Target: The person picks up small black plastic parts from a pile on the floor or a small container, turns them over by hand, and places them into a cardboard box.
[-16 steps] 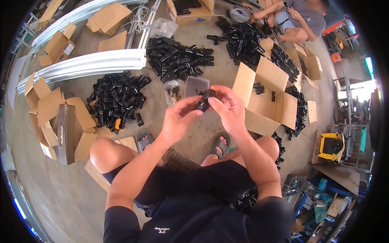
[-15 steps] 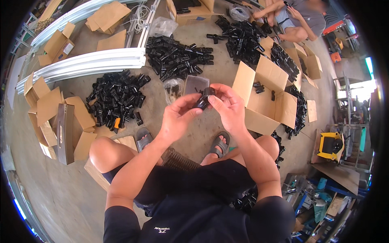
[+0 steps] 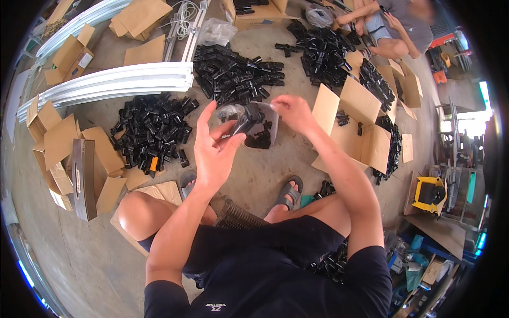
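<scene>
My left hand (image 3: pixel 214 151) holds a black tube-shaped plastic fitting (image 3: pixel 245 123) tilted between thumb and fingers, with the index finger raised off it. Apart from the fitting, my right hand (image 3: pixel 292 112) is up at the right with its thumb and fingertips pinched together; whatever lies in the pinch is too small to make out. Below both hands, a shallow grey tray (image 3: pixel 274 127) with small dark parts in it stands on the floor. A clear plastic bag (image 3: pixel 229 110) lies beside it, partly behind the left hand's fingers.
Piles of black fittings lie at the left (image 3: pixel 151 127), far middle (image 3: pixel 233 71) and far right (image 3: pixel 326 53). An open cardboard box (image 3: pixel 344 140) stands at the right with a few fittings inside. White metal profiles (image 3: pixel 116 82) stretch across the far left. Another person (image 3: pixel 395 29) sits at the far right.
My right hand has let go of the fitting and moved right, away from it. The left hand has shifted left, still holding the fitting, with its index finger now lifted.
</scene>
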Demonstrator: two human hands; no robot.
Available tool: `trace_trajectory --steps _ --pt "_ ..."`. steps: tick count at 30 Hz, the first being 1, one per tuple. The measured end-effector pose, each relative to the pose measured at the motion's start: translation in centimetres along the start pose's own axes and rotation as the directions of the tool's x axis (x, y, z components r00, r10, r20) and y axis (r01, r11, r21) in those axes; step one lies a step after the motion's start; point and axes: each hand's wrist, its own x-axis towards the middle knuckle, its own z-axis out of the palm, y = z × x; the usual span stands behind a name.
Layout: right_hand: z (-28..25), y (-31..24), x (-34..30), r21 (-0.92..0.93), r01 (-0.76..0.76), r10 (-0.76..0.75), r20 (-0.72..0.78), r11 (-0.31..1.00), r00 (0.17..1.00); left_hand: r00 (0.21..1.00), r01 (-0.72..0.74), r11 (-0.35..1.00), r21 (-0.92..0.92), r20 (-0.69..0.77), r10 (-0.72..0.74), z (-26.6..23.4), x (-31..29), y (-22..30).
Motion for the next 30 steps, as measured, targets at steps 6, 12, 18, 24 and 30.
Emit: trace_trajectory --steps 6,12,18,24,30 --pt "12.0 13.3 5.3 -0.532 0.047 0.026 0.13 0.846 0.991 0.941 -0.329 0.844 0.423 0.073 0.33 -0.7 1.2 -0.8" --pt "18.4 19.0 7.4 -0.649 -0.041 0.132 0.093 0.76 0.987 0.823 -0.537 0.517 0.666 0.28 0.494 -1.4 2.4 -1.2" --pt "17.7 17.9 7.7 -0.606 0.03 0.031 0.091 0.795 0.995 0.789 -0.586 0.405 0.702 0.378 0.485 -1.6 3.4 -2.3" --pt "7.4 7.3 5.6 -0.058 0.243 -0.245 -0.026 0.968 0.969 0.784 -0.594 0.394 0.701 0.395 0.479 -1.5 3.0 -2.2" --pt "-2.0 -5.5 -1.8 0.219 0.343 -0.32 -0.137 0.913 0.938 0.799 -0.585 0.424 0.692 0.403 0.446 -0.9 2.1 -1.5"
